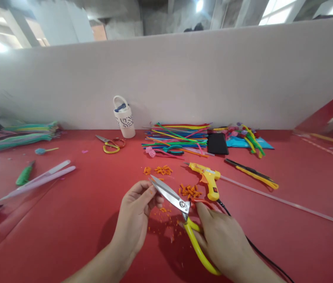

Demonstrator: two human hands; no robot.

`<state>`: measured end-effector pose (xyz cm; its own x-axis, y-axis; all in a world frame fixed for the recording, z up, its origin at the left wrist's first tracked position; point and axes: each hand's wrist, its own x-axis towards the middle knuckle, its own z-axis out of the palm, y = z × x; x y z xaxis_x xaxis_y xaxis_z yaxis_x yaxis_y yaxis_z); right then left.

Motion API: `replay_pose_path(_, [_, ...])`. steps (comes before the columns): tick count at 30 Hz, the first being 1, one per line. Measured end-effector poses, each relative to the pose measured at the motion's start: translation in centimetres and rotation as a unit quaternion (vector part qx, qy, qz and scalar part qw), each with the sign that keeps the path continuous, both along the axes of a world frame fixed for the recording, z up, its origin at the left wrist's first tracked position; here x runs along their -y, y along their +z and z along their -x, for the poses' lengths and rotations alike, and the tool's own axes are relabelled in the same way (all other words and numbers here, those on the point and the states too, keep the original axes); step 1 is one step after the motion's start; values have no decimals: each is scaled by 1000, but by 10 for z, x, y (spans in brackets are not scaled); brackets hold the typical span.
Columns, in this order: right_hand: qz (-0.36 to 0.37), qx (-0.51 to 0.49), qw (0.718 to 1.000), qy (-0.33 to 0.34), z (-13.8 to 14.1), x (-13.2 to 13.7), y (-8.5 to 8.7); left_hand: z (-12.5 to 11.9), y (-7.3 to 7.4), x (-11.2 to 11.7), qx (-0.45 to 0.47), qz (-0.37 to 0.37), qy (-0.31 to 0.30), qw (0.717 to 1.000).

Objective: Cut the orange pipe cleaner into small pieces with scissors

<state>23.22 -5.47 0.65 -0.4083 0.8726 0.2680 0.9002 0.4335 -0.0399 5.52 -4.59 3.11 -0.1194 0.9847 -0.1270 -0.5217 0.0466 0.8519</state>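
Note:
My right hand (221,234) grips scissors (171,197) with one yellow and one red handle. Their silver blades point up and left, with the tips at the fingertips of my left hand (138,210). Thumb and forefinger of that left hand are pinched together; whatever is between them is too small and hidden to make out. Short orange fuzzy pieces lie in a pile (189,191) right of the blades and another pile (163,170) beyond them. Orange crumbs (171,228) are scattered on the red table (80,236) between my hands.
A yellow glue gun (209,179) lies right of the scissors, its black cord running under my right arm. Behind are pipe cleaners (178,135), a black phone-like slab (217,144), other scissors (110,144) and a white cup (124,120). A yellow-black tool (252,173) lies right.

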Motion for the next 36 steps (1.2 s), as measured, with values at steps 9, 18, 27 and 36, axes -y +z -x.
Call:
replay_pose_path(9, [-46, 16, 999, 2, 1, 2, -1, -1, 1, 1, -7, -11, 1, 1000])
replay_pose_path(18, [-34, 27, 999, 3, 1, 1, -2, -1, 2, 1, -12, -13, 2, 1000])
replay_pose_path(27, [-37, 47, 998, 1, 1, 4, -4, 0, 2, 0, -18, -10, 5, 1000])
replay_pose_path(36, [90, -71, 993, -16, -3, -2, 10, 0, -2, -3, -88, -24, 4, 996])
